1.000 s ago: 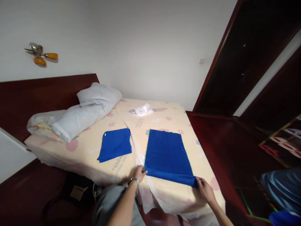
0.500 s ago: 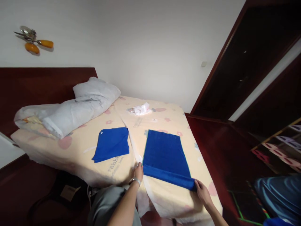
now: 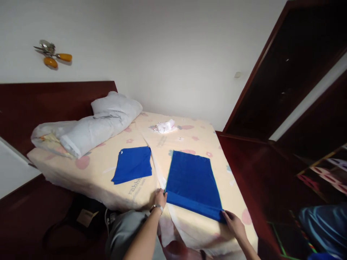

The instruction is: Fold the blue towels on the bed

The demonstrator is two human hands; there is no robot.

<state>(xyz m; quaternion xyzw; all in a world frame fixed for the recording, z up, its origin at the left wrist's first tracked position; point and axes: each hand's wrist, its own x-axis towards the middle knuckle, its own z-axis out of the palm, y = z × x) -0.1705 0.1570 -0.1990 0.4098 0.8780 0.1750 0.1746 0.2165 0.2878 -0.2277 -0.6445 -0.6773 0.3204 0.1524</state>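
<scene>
Blue towel [image 3: 193, 180] lies flat on bed [image 3: 233, 187], w/ its near edge turned over in a narrow fold, stretched btwn both hands. Left hand [image 3: 159, 198] pinches near-left corner, fingers closed on the cloth; right hand [image 3: 235, 224] grips near-right corner, fingers closed on it too. Rest of towel runs away from hands toward the wall. 2nd folded blue towel [image 3: 132, 164] sits up & left of left hand, well apart from it. Grey bedding roll [image 3: 92, 128] farther left by headboard [image 3: 54, 101]. White crumpled cloth [image 3: 164, 126] far beyond spread towel.
</scene>
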